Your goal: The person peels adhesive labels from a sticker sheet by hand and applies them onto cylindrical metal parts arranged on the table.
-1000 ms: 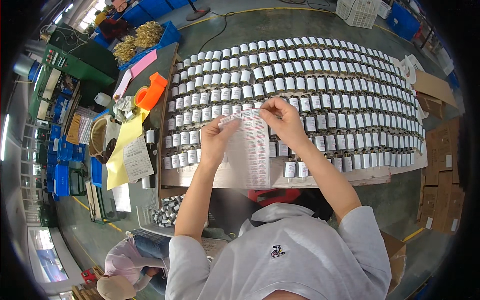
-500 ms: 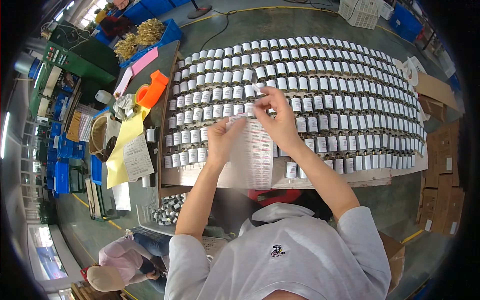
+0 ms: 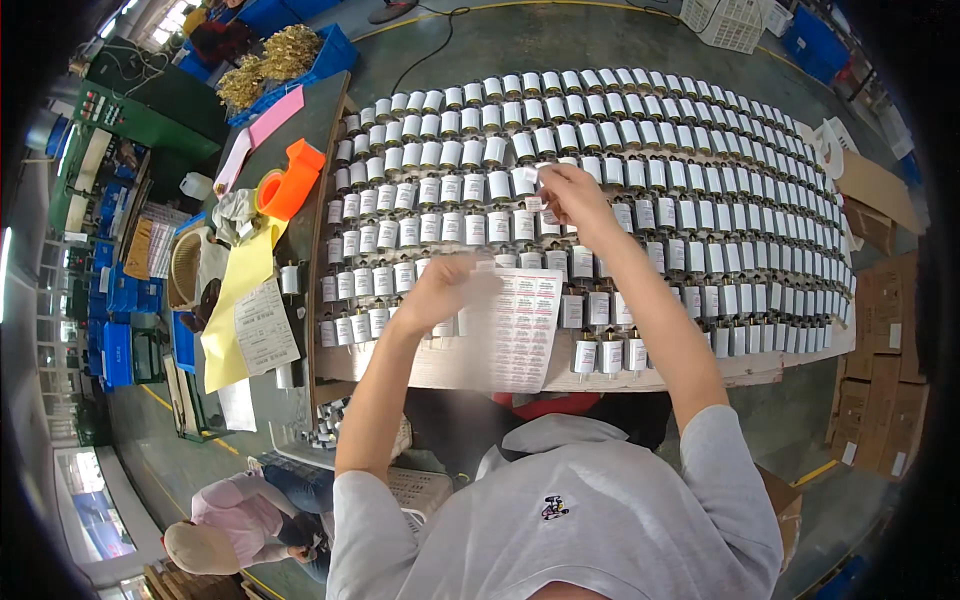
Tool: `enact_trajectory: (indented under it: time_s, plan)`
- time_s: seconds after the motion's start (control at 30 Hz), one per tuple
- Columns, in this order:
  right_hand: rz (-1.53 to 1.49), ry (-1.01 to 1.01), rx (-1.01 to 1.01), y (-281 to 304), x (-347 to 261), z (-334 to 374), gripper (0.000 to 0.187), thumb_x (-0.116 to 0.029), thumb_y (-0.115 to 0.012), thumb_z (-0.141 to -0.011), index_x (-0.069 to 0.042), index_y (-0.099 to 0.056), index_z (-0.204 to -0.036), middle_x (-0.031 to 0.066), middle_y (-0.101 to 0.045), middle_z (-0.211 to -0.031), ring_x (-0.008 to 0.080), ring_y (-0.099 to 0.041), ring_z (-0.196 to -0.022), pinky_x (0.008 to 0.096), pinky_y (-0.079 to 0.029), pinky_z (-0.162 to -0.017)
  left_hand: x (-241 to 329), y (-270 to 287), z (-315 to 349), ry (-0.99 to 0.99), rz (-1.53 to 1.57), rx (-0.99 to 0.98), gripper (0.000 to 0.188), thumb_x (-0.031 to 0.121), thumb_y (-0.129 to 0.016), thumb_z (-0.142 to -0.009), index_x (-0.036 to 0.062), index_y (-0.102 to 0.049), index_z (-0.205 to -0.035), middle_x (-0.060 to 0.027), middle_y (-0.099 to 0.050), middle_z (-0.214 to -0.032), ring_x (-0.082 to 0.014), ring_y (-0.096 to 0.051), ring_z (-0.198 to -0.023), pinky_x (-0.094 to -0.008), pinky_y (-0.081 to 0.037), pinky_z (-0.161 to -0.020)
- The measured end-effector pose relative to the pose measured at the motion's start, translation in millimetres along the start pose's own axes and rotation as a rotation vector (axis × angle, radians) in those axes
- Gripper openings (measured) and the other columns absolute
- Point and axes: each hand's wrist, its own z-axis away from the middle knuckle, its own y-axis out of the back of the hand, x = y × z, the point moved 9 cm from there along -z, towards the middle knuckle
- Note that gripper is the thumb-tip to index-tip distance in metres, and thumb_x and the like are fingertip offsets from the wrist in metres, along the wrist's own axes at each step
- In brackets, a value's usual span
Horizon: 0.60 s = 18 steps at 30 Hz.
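Nearest to me, over the near edge of the tabletop [image 3: 700, 372], my left hand [image 3: 440, 290] is closed around the top of a sheet of small labels [image 3: 515, 330], fingers curled over its upper left corner. The sheet hangs down toward me and covers part of the front rows of cans.

Farther in, my right hand [image 3: 572, 195] reaches out over the middle of the tabletop, well apart from the sheet. Its thumb and fingers are pinched together on a small white label [image 3: 528, 180], held just above and touching one of the small cylindrical cans [image 3: 523, 183] in a row about halfway back.

The cans stand upright in long curved rows that fill the tabletop from the near edge to the far edge, each one dark with a white band.

Beyond the left edge of the rows lies an orange tape dispenser [image 3: 290, 180], with a pink sheet [image 3: 272, 118] past it near the far left corner. A yellow paper [image 3: 238, 290] hangs off the left edge.
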Motion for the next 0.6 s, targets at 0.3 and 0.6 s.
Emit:
enact_trajectory:
  time_s: [0.3,0.6]
  plan:
    - [-0.017,-0.534,-0.188,-30,81,-67,0.028,-0.033,-0.052,-0.087,-0.006,-0.055,-0.087,0.0005,-0.051,-0.064,0.0090,-0.038,-0.041,0.0279,-0.042,-0.045,-22,50,-73,0.191,-0.473,0.207,0.018,0.005,-0.055,-0.069,-0.0036,-0.065,-0.082,-0.0048,-0.059,-0.067,-0.0080,-0.051,-0.060,-0.0235,-0.040,-0.053]
    - [0.001,-0.519,-0.192,-33,81,-77,0.026,-0.029,-0.053,-0.086,-0.004,-0.054,-0.080,0.0021,-0.051,-0.056,0.0070,-0.033,-0.036,0.0253,-0.030,-0.038,-17,52,-90,0.190,-0.479,0.213,0.022,0.011,-0.056,-0.069,0.0001,-0.066,-0.086,-0.0052,-0.057,-0.062,-0.0109,-0.052,-0.059,-0.0254,-0.042,-0.056]
